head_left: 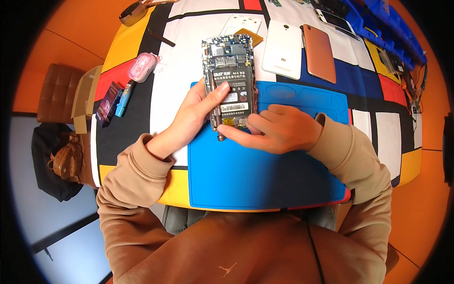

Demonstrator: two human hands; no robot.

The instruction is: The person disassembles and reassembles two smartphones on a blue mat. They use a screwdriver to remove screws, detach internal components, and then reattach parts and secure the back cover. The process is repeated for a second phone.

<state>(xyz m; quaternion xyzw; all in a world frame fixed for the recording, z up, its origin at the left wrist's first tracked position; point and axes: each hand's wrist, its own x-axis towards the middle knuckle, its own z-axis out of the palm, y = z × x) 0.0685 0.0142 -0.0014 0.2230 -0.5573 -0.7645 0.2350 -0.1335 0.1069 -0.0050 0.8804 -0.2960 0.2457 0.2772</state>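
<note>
An opened smartphone [233,90] with bare circuit boards at its top and a black battery in the middle is held up over the blue mat [227,180]. My left hand [191,111] is closed round its left side, thumb across the battery. Along the phone's lower left edge runs a thin dark rod with a knobbed end [220,137]; its kind I cannot make out. My right hand [283,128] is at the lower right edge, fingers curled against the phone. Its index finger reaches across the bottom to the lower left corner, near the rod.
Beyond the phone lie a white phone back [282,49], a rose-coloured phone cover [319,54] and a white frame part [242,23]. Blue parts bins [392,35] stand at the far right. A pink case [143,67] and a blue marker [124,99] lie to the left.
</note>
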